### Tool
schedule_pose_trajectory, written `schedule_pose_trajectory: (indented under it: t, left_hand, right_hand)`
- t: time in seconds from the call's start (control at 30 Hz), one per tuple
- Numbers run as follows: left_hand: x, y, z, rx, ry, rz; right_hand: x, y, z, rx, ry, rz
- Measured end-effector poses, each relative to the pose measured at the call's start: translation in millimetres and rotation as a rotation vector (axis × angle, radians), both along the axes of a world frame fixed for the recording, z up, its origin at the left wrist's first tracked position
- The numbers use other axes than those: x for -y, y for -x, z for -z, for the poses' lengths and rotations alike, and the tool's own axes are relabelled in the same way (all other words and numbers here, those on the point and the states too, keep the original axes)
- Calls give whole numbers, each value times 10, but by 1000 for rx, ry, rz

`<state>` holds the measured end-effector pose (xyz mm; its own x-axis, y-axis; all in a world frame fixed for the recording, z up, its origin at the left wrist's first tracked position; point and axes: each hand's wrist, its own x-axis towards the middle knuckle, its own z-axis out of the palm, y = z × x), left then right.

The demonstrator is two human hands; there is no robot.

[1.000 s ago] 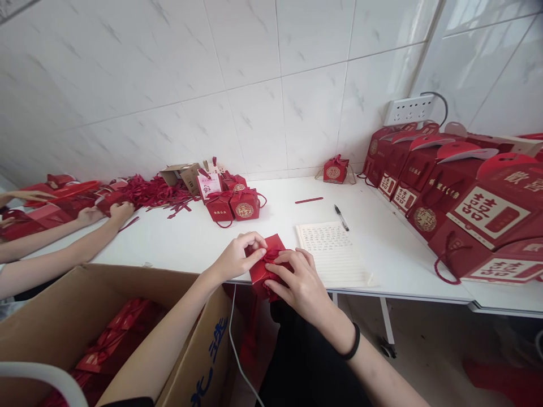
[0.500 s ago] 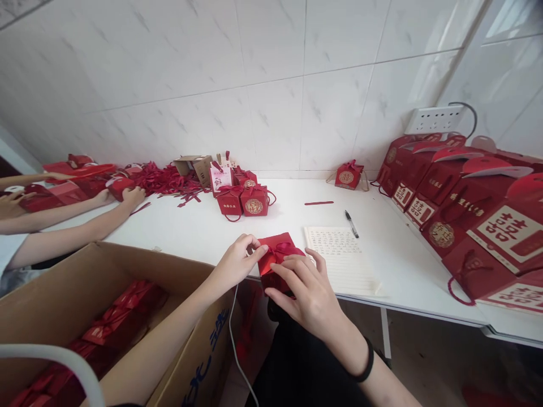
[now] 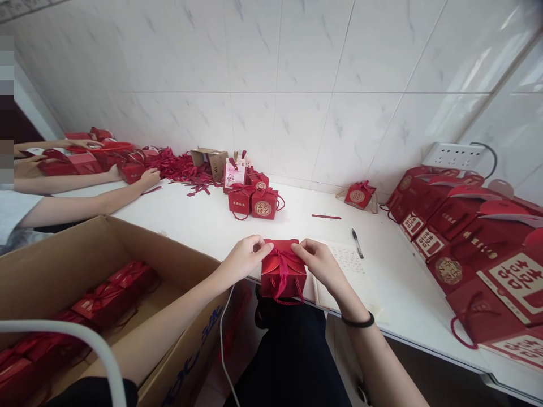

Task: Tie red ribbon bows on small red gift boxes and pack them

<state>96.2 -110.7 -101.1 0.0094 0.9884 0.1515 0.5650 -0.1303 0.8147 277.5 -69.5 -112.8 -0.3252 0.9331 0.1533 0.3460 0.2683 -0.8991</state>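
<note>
A small red gift box (image 3: 270, 281) with twisted cord handles sits at the table's front edge, its front toward me. A dark red ribbon (image 3: 281, 270) is tied across its lid, with tails hanging down the front. At the box's upper left, my left hand (image 3: 248, 257) is closed, thumb and forefinger pinching the ribbon. My right hand (image 3: 319, 259) pinches the ribbon's other side at the upper right. The fingertips partly hide the ribbon ends they grip.
A cardboard carton (image 3: 186, 243) holding red boxes stands at left. Finished-looking boxes (image 3: 263, 204), a pen (image 3: 357, 243), a notebook (image 3: 339, 265) and a ribbon strip (image 3: 326, 216) lie on the table. Large red boxes (image 3: 453, 249) line the right; a co-worker's hands (image 3: 149, 178) work far left.
The gift box has turned so its front and cord handles face me. My right hand has moved from over the box to its upper right, pinching the ribbon. The view has shifted slightly.
</note>
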Motion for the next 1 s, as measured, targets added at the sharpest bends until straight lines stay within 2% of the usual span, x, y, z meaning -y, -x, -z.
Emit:
schedule_pose_trajectory:
  t: [0.17, 0.33, 0.47, 0.53, 0.63, 0.7, 0.77, 0.87, 1.0]
  left_hand:
    - [6, 12, 13, -47, 56, 6]
    - [-20, 24, 49, -75, 46, 82]
    - [-35, -10, 65, -86, 17, 92]
    - [-41, -36, 67, -86, 3, 75]
    - [-60, -59, 78, -67, -12, 58]
    - [-75, -65, 94, -56, -20, 57]
    - [-86, -71, 112, -49, -28, 57]
    - [-82, -88, 135, -43, -37, 50]
    - [-61, -117, 145, -48, -51, 31]
  right_hand:
    - [37, -35, 128, -251, 27, 2]
    - [59, -51, 195, -332, 56, -18]
    - [39, -79, 227, -337, 86, -32]
    - [77, -93, 218, -253, -46, 52]
    - [273, -94, 164, -46, -490, 222]
    - [468, -63, 132, 121, -780, 181]
    - [639, -7, 135, 285, -962, 50]
    - [746, 78, 207, 425, -1102, 13]
    - [682, 133, 302, 371, -1164, 84]
